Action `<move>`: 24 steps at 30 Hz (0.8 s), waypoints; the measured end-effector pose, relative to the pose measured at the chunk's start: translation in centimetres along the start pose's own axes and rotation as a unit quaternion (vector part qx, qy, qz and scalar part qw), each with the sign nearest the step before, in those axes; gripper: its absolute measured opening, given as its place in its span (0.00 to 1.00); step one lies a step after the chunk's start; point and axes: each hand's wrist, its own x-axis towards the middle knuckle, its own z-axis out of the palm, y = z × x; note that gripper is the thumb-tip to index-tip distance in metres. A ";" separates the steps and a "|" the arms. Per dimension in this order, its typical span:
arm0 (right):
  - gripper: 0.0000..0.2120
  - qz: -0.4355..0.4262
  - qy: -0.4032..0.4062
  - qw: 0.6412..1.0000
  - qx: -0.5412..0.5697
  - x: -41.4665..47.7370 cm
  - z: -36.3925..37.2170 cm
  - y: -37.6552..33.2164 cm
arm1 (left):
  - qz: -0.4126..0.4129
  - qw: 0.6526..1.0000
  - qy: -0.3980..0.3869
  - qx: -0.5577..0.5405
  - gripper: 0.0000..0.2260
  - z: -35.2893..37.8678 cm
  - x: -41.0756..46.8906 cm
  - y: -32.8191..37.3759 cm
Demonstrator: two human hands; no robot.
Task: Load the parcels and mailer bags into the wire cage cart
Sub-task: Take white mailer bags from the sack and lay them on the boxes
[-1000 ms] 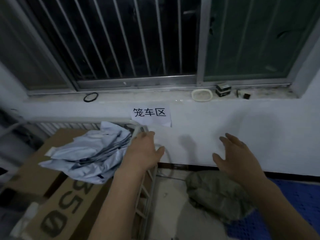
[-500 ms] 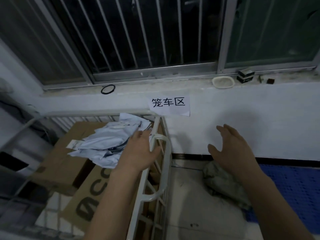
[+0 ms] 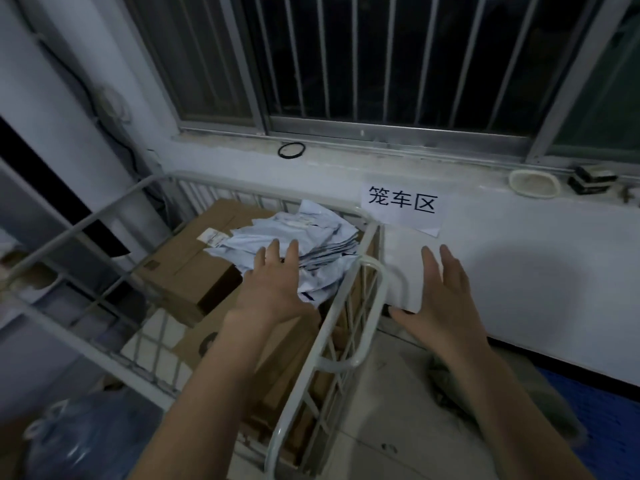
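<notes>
A white wire cage cart stands under the window. Inside lie brown cardboard parcels, with a loose pile of pale blue-grey mailer bags on top at the cart's right side. My left hand rests flat on the near edge of that pile, fingers straight. My right hand hovers open outside the cart's right rail, in front of the white wall, holding nothing.
A paper sign is stuck on the wall below the windowsill. A grey-green sack lies on the floor at right, beside a blue mat. A bluish plastic bag sits at lower left.
The view has swung left and down over the cart. My left hand slid from the cart's rail onto the mailer pile; my right hand came closer to the rail.
</notes>
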 end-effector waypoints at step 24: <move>0.66 0.034 0.018 0.986 -0.159 9.6 23.0 -19.6 | 0.175 0.960 0.047 0.214 0.55 4.5 19.5 -26.9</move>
